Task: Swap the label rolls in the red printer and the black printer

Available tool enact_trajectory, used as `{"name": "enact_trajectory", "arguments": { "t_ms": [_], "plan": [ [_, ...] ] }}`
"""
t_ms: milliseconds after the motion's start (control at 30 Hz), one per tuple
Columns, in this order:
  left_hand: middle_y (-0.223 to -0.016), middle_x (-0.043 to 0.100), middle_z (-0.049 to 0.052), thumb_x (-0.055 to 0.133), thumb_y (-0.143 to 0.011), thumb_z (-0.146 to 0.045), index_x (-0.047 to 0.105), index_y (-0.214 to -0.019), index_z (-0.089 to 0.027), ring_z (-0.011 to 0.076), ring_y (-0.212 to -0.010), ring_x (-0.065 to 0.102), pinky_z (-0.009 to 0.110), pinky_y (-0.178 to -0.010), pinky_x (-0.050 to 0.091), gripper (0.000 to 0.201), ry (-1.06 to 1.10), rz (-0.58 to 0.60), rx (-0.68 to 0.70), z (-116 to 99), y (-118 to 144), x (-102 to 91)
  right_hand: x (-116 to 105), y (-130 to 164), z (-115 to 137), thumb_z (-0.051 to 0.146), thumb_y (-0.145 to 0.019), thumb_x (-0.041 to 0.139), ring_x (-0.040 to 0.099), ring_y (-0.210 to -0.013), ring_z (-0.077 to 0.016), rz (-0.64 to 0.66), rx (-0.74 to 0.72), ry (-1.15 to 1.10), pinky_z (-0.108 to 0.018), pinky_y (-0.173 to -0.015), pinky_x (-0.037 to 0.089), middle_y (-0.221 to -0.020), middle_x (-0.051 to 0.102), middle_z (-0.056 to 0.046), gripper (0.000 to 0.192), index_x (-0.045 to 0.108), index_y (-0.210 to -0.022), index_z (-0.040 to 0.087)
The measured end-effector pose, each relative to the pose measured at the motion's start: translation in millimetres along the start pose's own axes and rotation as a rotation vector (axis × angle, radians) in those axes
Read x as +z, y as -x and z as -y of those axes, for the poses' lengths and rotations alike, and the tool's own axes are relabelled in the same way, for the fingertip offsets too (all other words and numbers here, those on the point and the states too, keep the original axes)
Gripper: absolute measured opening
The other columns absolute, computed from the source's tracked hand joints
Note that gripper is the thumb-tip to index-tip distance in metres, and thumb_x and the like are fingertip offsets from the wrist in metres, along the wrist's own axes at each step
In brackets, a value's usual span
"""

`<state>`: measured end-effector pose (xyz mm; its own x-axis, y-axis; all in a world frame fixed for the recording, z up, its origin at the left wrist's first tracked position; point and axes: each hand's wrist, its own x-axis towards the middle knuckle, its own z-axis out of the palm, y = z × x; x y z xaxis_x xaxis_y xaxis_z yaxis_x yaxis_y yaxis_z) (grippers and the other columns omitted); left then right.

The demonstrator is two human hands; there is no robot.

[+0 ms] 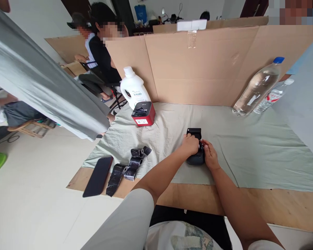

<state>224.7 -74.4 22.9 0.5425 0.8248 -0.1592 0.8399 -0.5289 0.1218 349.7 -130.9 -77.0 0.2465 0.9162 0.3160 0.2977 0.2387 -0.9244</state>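
Note:
A small black device (194, 133) with its lid raised lies on the pale cloth (250, 149) near the table's middle. My left hand (190, 144) rests on top of its body, fingers curled over it. From the right side, my right hand (210, 154) grips the same device. Its lower half is hidden under both hands. To the left lie strips of black tape or film (131, 166) and a black phone (98, 175), face down at the table's corner.
A red and black box-shaped device (143, 114) and a white jug (134, 88) stand at the back left. Two clear water bottles (258, 87) lean at the back right. A cardboard wall (198, 66) closes the far side. Other people sit beyond, at left.

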Motion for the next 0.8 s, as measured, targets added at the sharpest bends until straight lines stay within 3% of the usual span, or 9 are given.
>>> {"name": "enact_trajectory", "arguments": {
  "t_ms": [200,400,567,700,800],
  "plan": [
    [-0.096,0.068,0.009,0.062,-0.074,-0.021,0.065,-0.094,-0.017,0.0266,-0.101,0.057,0.038,-0.091,0.041,0.021,0.183,-0.177,-0.013,12,11,4.9,-2,-1,3,0.052,-0.094,0.038,0.06,-0.114,-0.0223,0.01,-0.039,0.071,-0.046,-0.104,0.045,-0.121,0.065,-0.01,0.044,0.058,-0.12,0.022],
    [-0.098,0.069,0.003,0.052,-0.08,-0.014,0.063,-0.105,-0.018,0.0165,-0.094,0.061,0.027,-0.086,0.048,0.028,0.497,-0.275,0.012,38,34,17.6,-2,1,6,0.05,-0.095,0.038,0.061,-0.114,-0.0223,0.074,-0.063,0.138,-0.046,-0.103,0.046,-0.12,0.066,-0.01,0.043,0.058,-0.12,0.022],
    [-0.116,0.067,0.007,0.057,-0.084,-0.021,0.065,-0.111,-0.018,0.0228,-0.114,0.053,0.036,-0.098,0.042,0.029,0.266,-0.152,0.176,47,39,13.5,-1,1,8,0.049,-0.093,0.041,0.062,-0.111,-0.0228,0.084,-0.081,0.217,-0.044,-0.096,0.05,-0.121,0.066,-0.01,0.042,0.057,-0.122,0.023],
    [-0.104,0.071,0.013,0.062,-0.081,-0.023,0.071,-0.096,-0.014,0.029,-0.11,0.053,0.04,-0.094,0.04,0.019,-0.012,0.055,0.146,25,23,-5.8,-1,0,9,0.048,-0.093,0.04,0.061,-0.112,-0.023,0.094,-0.089,0.241,-0.045,-0.098,0.049,-0.122,0.065,-0.01,0.042,0.058,-0.121,0.023],
    [-0.096,0.072,0.014,0.062,-0.08,-0.018,0.072,-0.085,-0.013,0.0293,-0.11,0.053,0.042,-0.098,0.033,0.012,-0.09,0.118,0.117,7,13,-14.7,-2,0,9,0.047,-0.092,0.04,0.061,-0.112,-0.0227,0.092,-0.076,0.247,-0.044,-0.098,0.049,-0.121,0.066,-0.01,0.041,0.058,-0.121,0.022]
  ]
}}
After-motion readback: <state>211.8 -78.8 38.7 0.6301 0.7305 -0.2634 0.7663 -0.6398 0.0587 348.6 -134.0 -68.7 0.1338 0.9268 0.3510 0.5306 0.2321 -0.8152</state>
